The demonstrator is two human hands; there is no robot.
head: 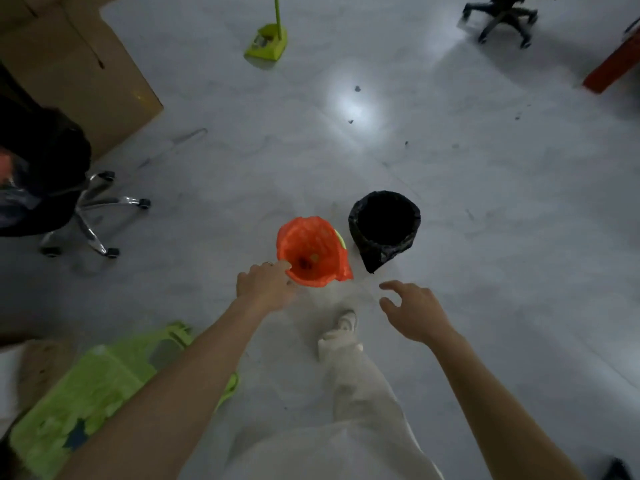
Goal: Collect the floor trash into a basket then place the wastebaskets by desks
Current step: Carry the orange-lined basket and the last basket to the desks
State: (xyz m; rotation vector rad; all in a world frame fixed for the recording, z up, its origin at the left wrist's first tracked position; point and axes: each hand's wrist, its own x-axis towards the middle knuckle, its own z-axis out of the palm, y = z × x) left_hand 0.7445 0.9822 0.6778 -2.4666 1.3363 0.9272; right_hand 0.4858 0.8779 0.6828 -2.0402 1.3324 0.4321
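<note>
Orange-lined wastebasket (313,251) stands on grey floor (485,237), w/ black-lined wastebasket (384,226) just beside it at right. Left hand (265,285) touches orange rim, grip unclear. Right hand (414,311) hovers nearby, fingers spread, holding nothing. Green dustpan (266,41) farther back.

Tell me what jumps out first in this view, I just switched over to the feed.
The orange-lined wastebasket stands mid-floor, the brightest thing in view, with the left hand at its near rim. Just right of it sits the black-lined wastebasket, and the right hand hovers open, short of both. A lime-green dustpan stands farther off at the top, and dark scraps dot the floor beyond the baskets.
</note>
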